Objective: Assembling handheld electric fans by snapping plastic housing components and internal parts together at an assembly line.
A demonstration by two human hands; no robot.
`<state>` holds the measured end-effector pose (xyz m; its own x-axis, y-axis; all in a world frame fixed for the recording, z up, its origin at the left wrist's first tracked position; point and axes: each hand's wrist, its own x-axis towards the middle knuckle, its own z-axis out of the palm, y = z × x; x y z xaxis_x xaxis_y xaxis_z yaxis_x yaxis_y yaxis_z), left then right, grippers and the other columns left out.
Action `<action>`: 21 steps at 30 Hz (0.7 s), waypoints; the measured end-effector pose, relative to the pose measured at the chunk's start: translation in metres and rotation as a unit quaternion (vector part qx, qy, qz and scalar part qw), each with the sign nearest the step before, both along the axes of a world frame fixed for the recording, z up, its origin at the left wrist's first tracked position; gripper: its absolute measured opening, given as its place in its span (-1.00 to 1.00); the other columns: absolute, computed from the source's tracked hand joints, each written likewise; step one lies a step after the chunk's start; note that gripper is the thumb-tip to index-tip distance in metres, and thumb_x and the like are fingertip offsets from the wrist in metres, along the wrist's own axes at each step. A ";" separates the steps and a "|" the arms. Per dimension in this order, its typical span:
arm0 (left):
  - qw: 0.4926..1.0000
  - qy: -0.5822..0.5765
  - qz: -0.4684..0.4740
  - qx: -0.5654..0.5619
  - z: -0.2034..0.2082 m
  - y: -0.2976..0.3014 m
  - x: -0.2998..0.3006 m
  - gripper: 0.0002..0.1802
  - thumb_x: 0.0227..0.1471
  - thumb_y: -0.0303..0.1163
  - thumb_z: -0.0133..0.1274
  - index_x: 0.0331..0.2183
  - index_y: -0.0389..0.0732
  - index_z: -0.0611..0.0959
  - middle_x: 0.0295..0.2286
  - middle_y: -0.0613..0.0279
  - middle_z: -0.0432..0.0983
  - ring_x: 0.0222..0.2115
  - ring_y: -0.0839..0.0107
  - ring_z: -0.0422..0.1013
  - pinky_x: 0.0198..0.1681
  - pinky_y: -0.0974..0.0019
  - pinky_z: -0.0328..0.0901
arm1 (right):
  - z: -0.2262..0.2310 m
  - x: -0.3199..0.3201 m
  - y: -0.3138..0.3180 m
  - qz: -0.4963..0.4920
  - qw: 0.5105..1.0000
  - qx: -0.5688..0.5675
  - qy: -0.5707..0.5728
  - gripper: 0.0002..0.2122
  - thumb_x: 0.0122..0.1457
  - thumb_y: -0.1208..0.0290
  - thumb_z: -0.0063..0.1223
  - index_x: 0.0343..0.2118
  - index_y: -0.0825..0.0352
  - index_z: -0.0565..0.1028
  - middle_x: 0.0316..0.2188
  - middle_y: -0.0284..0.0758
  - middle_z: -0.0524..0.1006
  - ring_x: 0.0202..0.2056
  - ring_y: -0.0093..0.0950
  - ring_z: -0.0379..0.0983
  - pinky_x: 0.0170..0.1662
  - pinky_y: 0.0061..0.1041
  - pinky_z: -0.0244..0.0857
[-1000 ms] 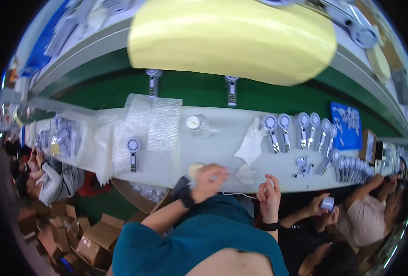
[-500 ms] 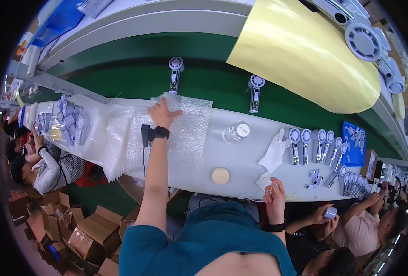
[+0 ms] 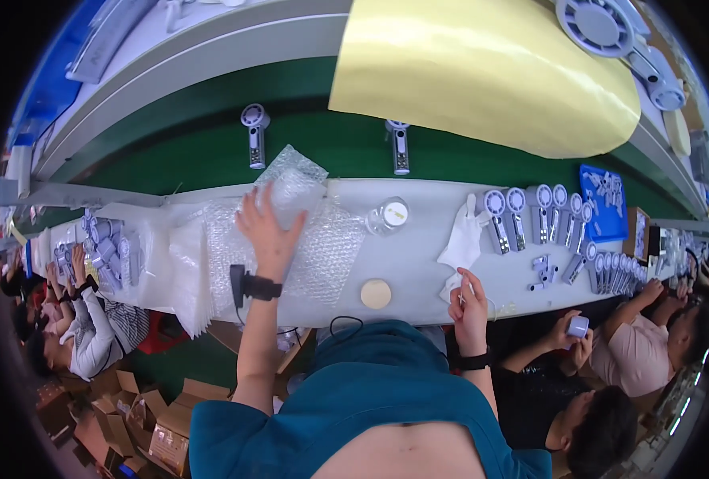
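My left hand (image 3: 270, 231) lies with fingers spread on a sheet of clear bubble wrap (image 3: 330, 259) on the white bench. Beyond its fingertips, a corner of bubble wrap is lifted and folded over. My right hand (image 3: 471, 315) is at the bench's near edge, fingers curled in a pinch; what sits between them is too small to name. A white glove (image 3: 463, 239) lies just past it, with a white cord beside the hand. Between my hands are a clear jar (image 3: 390, 215) with a white lid and a round beige disc (image 3: 376, 294).
Grey handheld fans (image 3: 518, 227) line the right side, near small grey parts (image 3: 543, 273) and a blue tray (image 3: 607, 211). Fans lie in a pile (image 3: 108, 251) at left. A yellow sheet (image 3: 482, 80) hangs from the shelf. Co-workers sit both sides; cardboard boxes (image 3: 170, 439) stand lower left.
My left hand has drawn back toward me, and the bubble wrap's far corner now stands folded up. My right hand stays pinched near the bench edge. The whole view has shifted.
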<state>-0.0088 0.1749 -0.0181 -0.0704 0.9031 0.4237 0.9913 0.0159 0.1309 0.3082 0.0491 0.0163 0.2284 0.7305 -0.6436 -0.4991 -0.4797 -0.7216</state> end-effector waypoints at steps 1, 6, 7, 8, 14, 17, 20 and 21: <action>1.000 0.000 -0.004 -0.005 0.000 -0.005 -0.008 -0.28 -0.27 -0.14 0.19 -0.05 -0.15 0.33 -0.18 -0.01 0.32 -0.12 0.14 0.23 0.00 0.01 0.01 | 0.000 0.003 -0.004 -0.004 1.000 -0.005 0.000 -0.79 0.22 0.37 -0.22 -0.15 0.33 0.34 -0.70 -0.46 0.25 -0.76 -0.74 -0.06 -0.70 -0.74 -0.17; 0.971 -0.226 0.069 -0.036 -0.005 -0.051 -0.040 -0.52 -0.15 -0.33 0.12 -0.15 -0.26 0.41 -0.19 0.00 0.32 -0.14 0.12 0.23 -0.04 0.18 0.09 | -0.017 0.021 -0.017 -0.051 0.998 0.027 0.001 -0.81 0.21 0.36 -0.20 -0.18 0.32 0.37 -0.67 -0.44 0.31 -0.76 -0.75 -0.05 -0.70 -0.75 -0.17; 0.964 -0.245 0.091 -0.058 -0.006 -0.063 -0.043 -0.56 -0.14 -0.36 0.10 -0.16 -0.28 0.42 -0.20 0.00 0.33 -0.15 0.12 0.24 -0.05 0.21 0.11 | -0.020 0.023 -0.020 -0.049 0.999 0.015 -0.001 -0.81 0.21 0.36 -0.20 -0.19 0.32 0.36 -0.66 -0.44 0.30 -0.76 -0.75 -0.05 -0.70 -0.75 -0.16; 0.964 -0.241 0.095 -0.058 -0.008 -0.072 -0.042 -0.56 -0.14 -0.36 0.10 -0.16 -0.28 0.42 -0.20 0.00 0.33 -0.15 0.12 0.24 -0.05 0.21 0.11 | -0.022 0.023 -0.023 -0.049 0.999 0.004 -0.003 -0.81 0.21 0.36 -0.20 -0.20 0.33 0.36 -0.66 -0.45 0.30 -0.75 -0.75 -0.05 -0.69 -0.75 -0.16; 0.952 -0.229 0.143 -0.144 -0.035 -0.118 -0.032 -0.51 -0.18 -0.32 0.12 -0.18 -0.32 0.41 -0.30 0.00 0.36 -0.19 0.07 0.26 -0.10 0.17 0.15 | -0.015 0.028 -0.031 -0.009 1.000 0.014 0.010 -0.82 0.22 0.36 -0.21 -0.20 0.31 0.36 -0.64 -0.43 0.33 -0.74 -0.75 -0.04 -0.68 -0.76 -0.14; 0.953 -0.165 0.143 -0.210 -0.061 -0.128 -0.048 -0.50 -0.19 -0.28 0.12 -0.19 -0.34 0.42 -0.34 0.01 0.37 -0.24 0.08 0.29 -0.15 0.16 0.18 | -0.007 0.027 -0.037 -0.016 1.000 0.015 0.007 -0.82 0.22 0.36 -0.21 -0.20 0.31 0.36 -0.64 -0.43 0.33 -0.73 -0.75 -0.03 -0.67 -0.76 -0.13; 0.961 -0.035 0.104 -0.253 -0.064 -0.137 -0.065 -0.49 -0.16 -0.23 0.13 -0.21 -0.37 0.42 -0.38 0.06 0.38 -0.31 0.15 0.33 -0.23 0.20 0.24 | 0.002 0.021 -0.038 -0.026 1.000 0.015 0.004 -0.82 0.22 0.36 -0.21 -0.20 0.32 0.36 -0.65 -0.42 0.34 -0.72 -0.74 -0.02 -0.66 -0.76 -0.13; 0.933 -0.169 0.121 -0.293 -0.047 -0.137 -0.064 -0.51 -0.13 -0.20 0.11 -0.23 -0.36 0.43 -0.40 0.11 0.38 -0.35 0.23 0.34 -0.29 0.25 0.25 | 0.005 0.021 -0.040 -0.026 1.000 0.014 0.003 -0.82 0.22 0.36 -0.21 -0.20 0.32 0.36 -0.65 -0.42 0.34 -0.72 -0.74 -0.02 -0.66 -0.76 -0.13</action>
<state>-0.0726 0.0379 -0.0651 -0.3421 0.9131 -0.2219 0.8530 0.4008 0.3342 0.3289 0.0095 0.0215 0.2626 0.7361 -0.6239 -0.5270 -0.4322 -0.7318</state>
